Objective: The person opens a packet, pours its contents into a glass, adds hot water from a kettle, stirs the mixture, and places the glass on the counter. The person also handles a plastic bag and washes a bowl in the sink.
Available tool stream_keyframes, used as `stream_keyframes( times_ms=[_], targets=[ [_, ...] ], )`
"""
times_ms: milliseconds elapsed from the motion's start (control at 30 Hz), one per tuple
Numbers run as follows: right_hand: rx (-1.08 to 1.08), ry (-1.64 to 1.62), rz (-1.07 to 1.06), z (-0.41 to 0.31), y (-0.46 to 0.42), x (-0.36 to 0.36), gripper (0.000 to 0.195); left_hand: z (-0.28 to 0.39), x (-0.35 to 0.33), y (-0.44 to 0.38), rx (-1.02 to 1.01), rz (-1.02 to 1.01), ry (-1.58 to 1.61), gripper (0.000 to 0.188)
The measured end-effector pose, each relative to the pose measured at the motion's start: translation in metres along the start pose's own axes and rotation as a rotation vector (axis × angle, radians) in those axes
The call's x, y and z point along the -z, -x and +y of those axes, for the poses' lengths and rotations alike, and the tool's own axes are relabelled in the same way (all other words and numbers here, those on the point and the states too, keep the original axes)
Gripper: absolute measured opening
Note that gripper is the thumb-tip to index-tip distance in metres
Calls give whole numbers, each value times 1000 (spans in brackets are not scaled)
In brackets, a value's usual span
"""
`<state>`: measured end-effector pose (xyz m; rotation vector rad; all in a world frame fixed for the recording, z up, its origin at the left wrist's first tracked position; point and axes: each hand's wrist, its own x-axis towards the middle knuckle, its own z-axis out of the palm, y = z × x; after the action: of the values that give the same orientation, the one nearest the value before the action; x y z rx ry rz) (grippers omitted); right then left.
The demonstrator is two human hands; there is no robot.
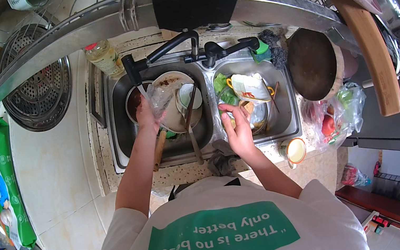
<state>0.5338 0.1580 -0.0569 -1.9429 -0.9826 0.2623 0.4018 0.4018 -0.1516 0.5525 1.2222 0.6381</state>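
Note:
My left hand (147, 115) is over the left sink basin, its fingers on a clear, crumpled plastic-like piece (160, 98) beside the running faucet (130, 67). Under it lie a dark-bottomed pan (133, 104) and a large pale dish (171, 78) with brown residue; a small white bowl (193, 93), chopsticks and a spoon rest in the dish. My right hand (237, 122) hovers by the near left edge of the right basin, fingers bent and apart, with nothing plainly in it. Near it are green leaves (228, 98) and a white dish with yellow handles (249, 87).
A metal rack (86, 26) crosses above the sinks. An oil bottle (105, 59) stands behind the left basin. A wok (312, 65), bagged fruit (328, 124) and an enamel mug (295, 150) are at the right. A grey cloth (222, 161) lies on the front edge.

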Motion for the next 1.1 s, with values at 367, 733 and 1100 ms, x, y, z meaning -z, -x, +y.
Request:
stream_keyframes(
  times_ms=[367,733,1100],
  targets=[
    [-9,26,1,11,18,0,27,19,3,26,-1396,7,-1203,25],
    [-34,14,9,14,30,1,24,17,26,-17,-174,-306,193,32],
    [-67,-51,-22,8,29,1,23,-15,22,-4,273,-412,644,42]
  ],
)
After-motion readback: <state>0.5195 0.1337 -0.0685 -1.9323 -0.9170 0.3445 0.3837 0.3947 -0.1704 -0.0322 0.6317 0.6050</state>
